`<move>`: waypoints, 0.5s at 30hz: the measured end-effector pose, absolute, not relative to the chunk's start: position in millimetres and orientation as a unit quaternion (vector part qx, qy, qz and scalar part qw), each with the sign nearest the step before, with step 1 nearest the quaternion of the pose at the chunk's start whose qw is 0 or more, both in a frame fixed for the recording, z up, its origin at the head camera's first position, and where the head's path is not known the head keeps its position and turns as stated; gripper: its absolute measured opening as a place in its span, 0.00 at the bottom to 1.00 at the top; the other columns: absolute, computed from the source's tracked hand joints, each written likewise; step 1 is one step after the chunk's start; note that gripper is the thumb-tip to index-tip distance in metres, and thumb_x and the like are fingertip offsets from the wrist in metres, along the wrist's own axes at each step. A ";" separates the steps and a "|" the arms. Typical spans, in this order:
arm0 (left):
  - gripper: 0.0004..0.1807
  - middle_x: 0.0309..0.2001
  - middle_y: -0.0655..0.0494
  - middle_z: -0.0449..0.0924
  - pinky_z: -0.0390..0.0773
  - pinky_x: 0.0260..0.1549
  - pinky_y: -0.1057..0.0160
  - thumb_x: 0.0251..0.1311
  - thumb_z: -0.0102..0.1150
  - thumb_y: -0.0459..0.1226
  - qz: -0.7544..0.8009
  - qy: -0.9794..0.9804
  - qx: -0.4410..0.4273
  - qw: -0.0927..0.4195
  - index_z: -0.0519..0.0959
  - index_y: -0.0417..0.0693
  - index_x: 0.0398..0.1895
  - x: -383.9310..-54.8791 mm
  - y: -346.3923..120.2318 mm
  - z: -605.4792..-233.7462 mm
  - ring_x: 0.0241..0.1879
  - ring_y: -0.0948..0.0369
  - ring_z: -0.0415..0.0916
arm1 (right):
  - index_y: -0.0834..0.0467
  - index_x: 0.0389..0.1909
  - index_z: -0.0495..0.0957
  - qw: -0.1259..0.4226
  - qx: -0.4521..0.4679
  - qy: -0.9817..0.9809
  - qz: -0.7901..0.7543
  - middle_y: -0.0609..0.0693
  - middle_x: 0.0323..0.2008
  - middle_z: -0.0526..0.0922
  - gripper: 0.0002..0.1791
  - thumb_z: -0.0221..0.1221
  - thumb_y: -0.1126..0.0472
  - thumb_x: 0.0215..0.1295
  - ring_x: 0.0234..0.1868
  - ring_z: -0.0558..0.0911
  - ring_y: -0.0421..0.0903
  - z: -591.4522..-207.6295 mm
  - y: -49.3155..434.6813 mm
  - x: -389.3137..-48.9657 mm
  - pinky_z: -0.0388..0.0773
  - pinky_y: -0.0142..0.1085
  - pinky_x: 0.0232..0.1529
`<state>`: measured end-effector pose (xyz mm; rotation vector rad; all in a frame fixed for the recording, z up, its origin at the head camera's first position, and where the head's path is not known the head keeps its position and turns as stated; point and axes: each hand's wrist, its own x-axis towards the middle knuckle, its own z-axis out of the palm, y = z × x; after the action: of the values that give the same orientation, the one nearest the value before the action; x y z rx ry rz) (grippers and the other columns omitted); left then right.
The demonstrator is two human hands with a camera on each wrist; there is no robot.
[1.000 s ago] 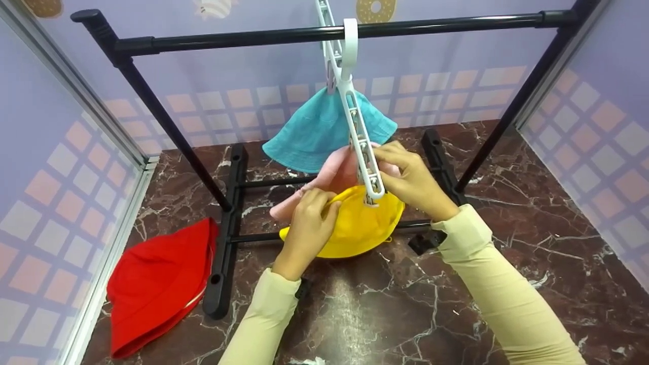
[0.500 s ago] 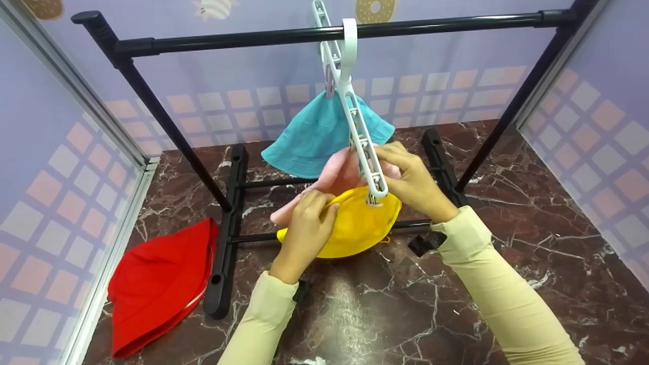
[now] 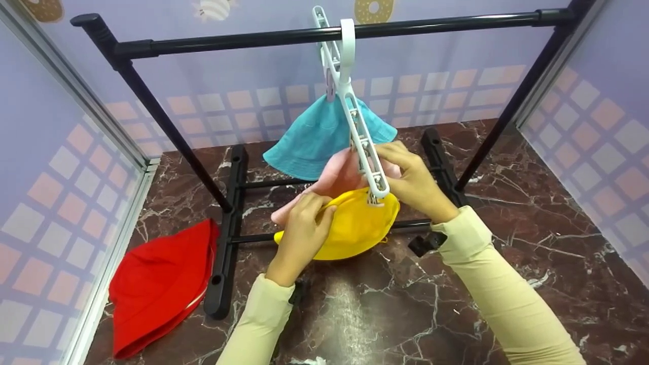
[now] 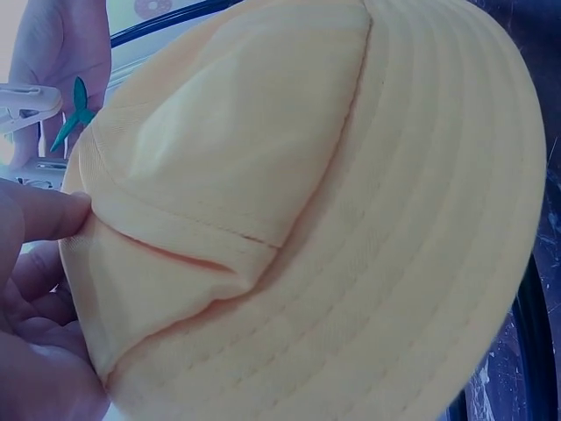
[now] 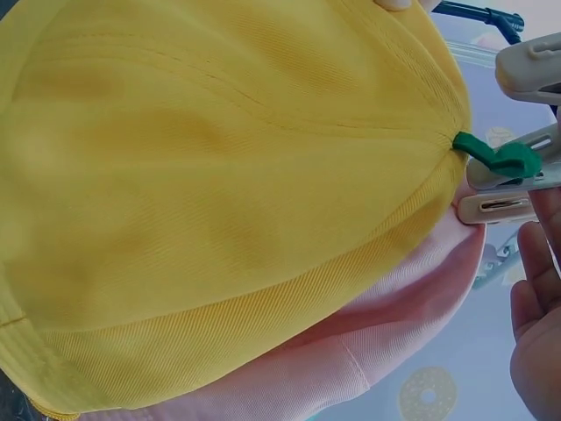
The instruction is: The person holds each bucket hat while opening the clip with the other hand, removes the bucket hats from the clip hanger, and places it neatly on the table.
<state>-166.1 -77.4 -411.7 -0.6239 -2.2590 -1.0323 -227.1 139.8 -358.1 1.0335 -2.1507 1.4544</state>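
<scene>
My left hand (image 3: pixel 304 228) pinches the crown of a yellow bucket hat (image 3: pixel 357 228) between thumb and fingers, below the front end of a white clip hanger (image 3: pixel 362 134). A green leaf-shaped tab (image 5: pixel 500 158) on the hat's top lies against a pale clothes peg (image 5: pixel 548 175). My right hand (image 3: pixel 413 177) is at the hanger's right side, fingers at that peg; its thumb is hidden in the right wrist view. Behind the yellow hat hangs a pink hat (image 3: pixel 337 175), and farther back a blue bucket hat (image 3: pixel 314 137) hangs from a peg.
The hanger hooks over the black bar (image 3: pixel 243 41) of a rack. A red bucket hat (image 3: pixel 162 284) lies on the dark marbled surface (image 3: pixel 405 314) beside the rack's left foot (image 3: pixel 220 284). Patterned panels stand behind and at both sides.
My left hand and the yellow hat have shifted slightly left. The hanger's front end has swung a little to the right. My right hand stays nearly in place.
</scene>
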 end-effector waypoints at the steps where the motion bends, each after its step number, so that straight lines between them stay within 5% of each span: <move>1: 0.05 0.33 0.47 0.79 0.77 0.42 0.61 0.62 0.59 0.32 -0.386 -0.845 -0.233 0.286 0.80 0.36 0.35 -165.9 -77.8 -412.1 0.37 0.54 0.76 | 0.66 0.54 0.79 0.173 0.363 -0.757 0.515 0.60 0.52 0.82 0.24 0.67 0.73 0.53 0.49 0.73 0.39 -358.1 139.7 -227.0 0.67 0.30 0.54; 15: 0.05 0.33 0.48 0.80 0.77 0.43 0.61 0.63 0.59 0.32 -0.391 -0.844 -0.237 0.279 0.80 0.37 0.35 -159.3 -82.4 -412.0 0.37 0.55 0.76 | 0.65 0.52 0.80 0.172 0.353 -0.748 0.535 0.58 0.51 0.82 0.25 0.69 0.74 0.49 0.51 0.73 0.40 -360.2 139.6 -225.7 0.68 0.32 0.57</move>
<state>-159.3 -82.4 -412.0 -0.6366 -2.2653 -1.0492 -225.7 139.6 -360.2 1.0004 -2.1222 1.5194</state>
